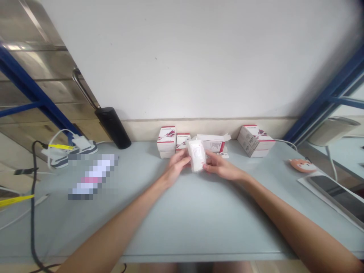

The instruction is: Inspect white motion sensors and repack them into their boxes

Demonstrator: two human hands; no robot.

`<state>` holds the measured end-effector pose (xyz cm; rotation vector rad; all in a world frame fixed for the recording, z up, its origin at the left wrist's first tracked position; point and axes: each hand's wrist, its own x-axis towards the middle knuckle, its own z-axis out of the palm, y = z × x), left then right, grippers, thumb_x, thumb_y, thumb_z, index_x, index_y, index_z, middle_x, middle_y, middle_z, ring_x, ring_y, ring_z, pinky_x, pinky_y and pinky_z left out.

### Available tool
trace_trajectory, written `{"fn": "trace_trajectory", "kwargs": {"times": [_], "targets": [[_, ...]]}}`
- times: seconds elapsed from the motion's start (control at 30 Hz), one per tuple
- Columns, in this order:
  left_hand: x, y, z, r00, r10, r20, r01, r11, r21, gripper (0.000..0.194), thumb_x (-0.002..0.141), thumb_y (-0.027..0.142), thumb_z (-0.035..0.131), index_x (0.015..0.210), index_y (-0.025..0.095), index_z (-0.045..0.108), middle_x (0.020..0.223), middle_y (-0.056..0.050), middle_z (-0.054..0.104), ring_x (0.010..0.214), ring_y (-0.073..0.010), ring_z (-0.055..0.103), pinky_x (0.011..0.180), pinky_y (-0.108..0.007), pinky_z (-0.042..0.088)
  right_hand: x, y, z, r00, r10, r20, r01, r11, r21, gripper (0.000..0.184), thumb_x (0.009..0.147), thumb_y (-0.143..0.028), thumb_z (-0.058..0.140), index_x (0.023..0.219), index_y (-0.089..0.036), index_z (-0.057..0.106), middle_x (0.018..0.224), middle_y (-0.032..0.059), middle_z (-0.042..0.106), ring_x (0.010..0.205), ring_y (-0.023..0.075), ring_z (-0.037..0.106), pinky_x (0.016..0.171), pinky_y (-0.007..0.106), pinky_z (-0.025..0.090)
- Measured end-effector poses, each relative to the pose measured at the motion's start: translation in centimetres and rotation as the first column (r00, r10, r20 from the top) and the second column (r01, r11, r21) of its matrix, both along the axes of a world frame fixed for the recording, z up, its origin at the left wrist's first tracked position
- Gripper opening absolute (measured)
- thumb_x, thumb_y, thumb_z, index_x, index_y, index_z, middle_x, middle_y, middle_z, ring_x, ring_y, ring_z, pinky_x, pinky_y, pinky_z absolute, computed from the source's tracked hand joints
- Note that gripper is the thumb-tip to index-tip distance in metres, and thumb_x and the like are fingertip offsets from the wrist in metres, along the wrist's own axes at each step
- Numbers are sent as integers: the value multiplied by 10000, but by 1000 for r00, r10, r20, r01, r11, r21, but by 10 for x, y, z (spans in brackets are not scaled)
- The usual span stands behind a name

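Both my hands hold a small white packet [196, 154] upright a little above the pale table [182, 223], near its far edge. My left hand [178, 165] grips the packet's left side with curled fingers. My right hand [220, 165] pinches its right side. Just behind the packet stand small white-and-red boxes [166, 141], one of them an open box [212, 143] with its flap up.
Another stack of white-and-red boxes [255, 141] sits at the back right. A black cylinder [113, 127] leans at the back left, beside a white power strip with cables [68, 151]. An orange animal-shaped object [302, 165] and a tablet [338, 197] lie at the right.
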<state>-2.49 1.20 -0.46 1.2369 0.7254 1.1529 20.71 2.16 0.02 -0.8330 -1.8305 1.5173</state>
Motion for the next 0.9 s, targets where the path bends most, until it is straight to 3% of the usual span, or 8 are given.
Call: {"fn": "trace_trajectory", "kwargs": {"times": [0.27,0.53,0.6,0.73,0.9], "targets": [[4,-1,-11,970,144,-195,-103,973,205,419,970,490,647,1263,194,692,1278,-94,734,1193,-274,657,1002,-347,517,-9,-3,-10,997,-62,-39,62,998,-14,549,908,-324,696,1436,-227,582,982,30,684,865,209,591,812,348,442],[2,0,-9,946,197,-258,-121,952,281,429,979,582,607,1148,195,679,1187,-88,742,1114,-255,665,986,-348,524,-13,-5,-15,999,-44,-6,44,999,22,493,938,-337,668,1409,-216,595,1037,46,692,907,227,606,852,371,457],[5,0,-9,958,195,-211,-146,963,229,445,958,589,644,1180,206,689,1250,-89,735,1184,-269,653,1021,-359,512,-14,-5,-13,999,-53,-4,53,998,34,485,946,-373,671,1398,-212,599,1034,53,699,901,231,614,847,377,466],[10,-2,-7,990,141,13,-140,989,-53,524,938,558,701,1358,252,630,1403,-88,683,1258,-283,649,1026,-384,526,-18,-7,-4,985,-170,-37,174,977,123,481,952,-446,693,1372,-224,613,1122,71,708,974,241,636,887,387,487],[9,-7,13,976,121,182,-85,977,-194,572,868,323,832,1387,248,603,1352,-89,715,1204,-251,688,1002,-365,544,-23,-11,9,932,-340,-126,360,907,218,564,954,-495,691,1438,-240,551,802,-10,587,726,181,540,701,333,457]]}}
